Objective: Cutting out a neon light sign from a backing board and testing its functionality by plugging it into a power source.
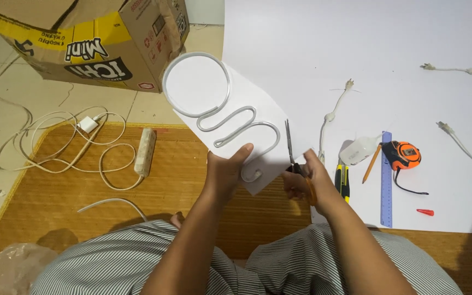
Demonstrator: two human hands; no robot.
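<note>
My left hand holds up a cut piece of white board with a grey cable fixed on it in a ring and wavy bends. My right hand grips orange-handled scissors, blades pointing away, at the right edge of that piece where it meets the large white sheet on the floor. Both forearms reach out over my striped clothing.
On the sheet lie a small plastic bottle, pencil, blue ruler, orange tape measure, yellow-black utility knife, red cap and cable offcuts. A power strip with white cords and a cardboard box sit at left.
</note>
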